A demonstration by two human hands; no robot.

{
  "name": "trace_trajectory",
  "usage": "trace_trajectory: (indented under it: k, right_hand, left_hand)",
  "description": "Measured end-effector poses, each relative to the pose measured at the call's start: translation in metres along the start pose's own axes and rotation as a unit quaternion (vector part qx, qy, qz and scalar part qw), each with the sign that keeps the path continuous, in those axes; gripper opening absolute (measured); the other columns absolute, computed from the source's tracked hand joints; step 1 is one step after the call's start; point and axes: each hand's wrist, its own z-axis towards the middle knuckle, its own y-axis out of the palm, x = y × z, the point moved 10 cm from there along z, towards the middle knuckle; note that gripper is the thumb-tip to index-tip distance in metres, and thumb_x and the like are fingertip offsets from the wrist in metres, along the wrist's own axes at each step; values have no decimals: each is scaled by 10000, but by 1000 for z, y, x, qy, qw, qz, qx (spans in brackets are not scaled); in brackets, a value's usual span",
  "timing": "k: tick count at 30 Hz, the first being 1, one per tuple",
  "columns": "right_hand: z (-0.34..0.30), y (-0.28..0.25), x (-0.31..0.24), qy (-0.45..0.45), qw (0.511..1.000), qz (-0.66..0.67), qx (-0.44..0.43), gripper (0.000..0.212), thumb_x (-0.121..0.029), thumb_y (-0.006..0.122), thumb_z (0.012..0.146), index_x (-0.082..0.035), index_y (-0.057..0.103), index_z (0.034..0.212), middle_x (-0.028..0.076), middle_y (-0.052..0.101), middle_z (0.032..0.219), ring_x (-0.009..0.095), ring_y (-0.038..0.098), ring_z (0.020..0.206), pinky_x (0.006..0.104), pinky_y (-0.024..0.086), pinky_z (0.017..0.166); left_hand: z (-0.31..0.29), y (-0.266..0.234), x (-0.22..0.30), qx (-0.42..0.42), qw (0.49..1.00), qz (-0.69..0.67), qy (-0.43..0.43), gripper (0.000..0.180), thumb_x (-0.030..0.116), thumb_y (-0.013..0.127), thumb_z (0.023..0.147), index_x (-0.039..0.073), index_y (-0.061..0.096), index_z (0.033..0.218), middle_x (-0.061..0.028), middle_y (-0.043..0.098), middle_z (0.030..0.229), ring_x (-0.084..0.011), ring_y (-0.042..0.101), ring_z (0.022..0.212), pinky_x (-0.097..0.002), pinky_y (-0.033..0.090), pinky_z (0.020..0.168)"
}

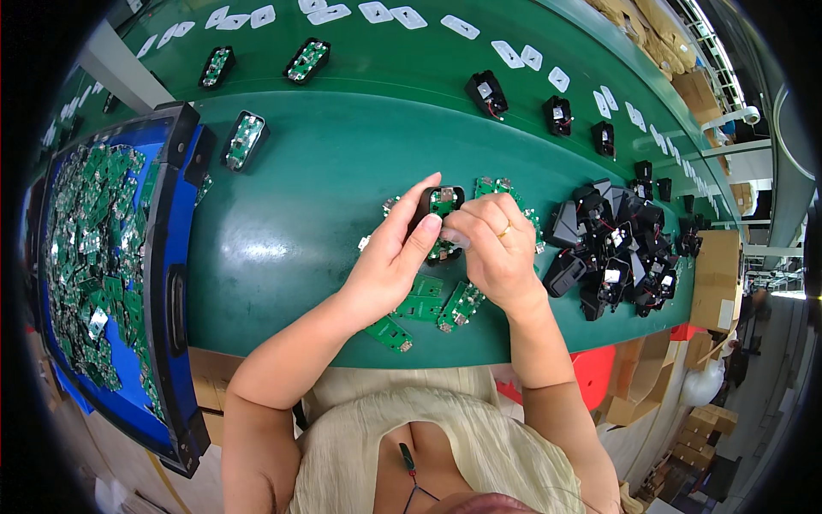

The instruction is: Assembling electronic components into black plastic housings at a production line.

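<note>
My left hand [385, 261] is closed round a black plastic housing [423, 206] in the middle of the bench, thumb along its near side. A green circuit board [445, 200] with metal connectors shows in the housing's open face. Over the board's right side, my right hand [497, 244] is curled with its fingers pinched together. Something pale and translucent [457, 236] is at those fingertips; what they pinch is hidden. Loose circuit boards [419, 306] lie on the bench just below the hands, and more boards [494, 186] lie behind the right hand.
At the left stands a blue, black-rimmed crate [175, 308] heaped with circuit boards. Black housings [612, 244] with wires pile up at the right. A housing with a board [246, 140] sits near the crate. More housings and white plates [460, 26] line the far green strip.
</note>
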Motion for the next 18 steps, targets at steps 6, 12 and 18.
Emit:
trace_trajectory:
  k: [6,12,18]
  right_hand:
    - [-3,1,9,65,995,77,7,353,-103,686,704,-39,558,1027,82,554,948,220,544,865,311,463,691]
    - [-36,59,31,354,787,503,-46,529,-100,611,824,-8,358,1279,100,466,1172,194,482,1061,322,417,893]
    - [-36,63,30,364,736,570,-24,433,-73,583,852,-3,396,1236,89,502,1116,168,493,1042,320,427,890]
  left_hand:
    - [3,-16,-2,70,989,-130,0,354,157,454,931,21,393,1252,-81,501,1148,-146,504,1045,-292,428,881]
    - [0,-22,15,114,990,-50,70,302,167,509,911,16,444,1164,-62,534,1011,-103,526,906,-252,451,790]
    - [-4,-24,19,138,983,19,116,300,177,524,903,14,452,1145,-70,535,995,-121,524,890,-265,445,789]
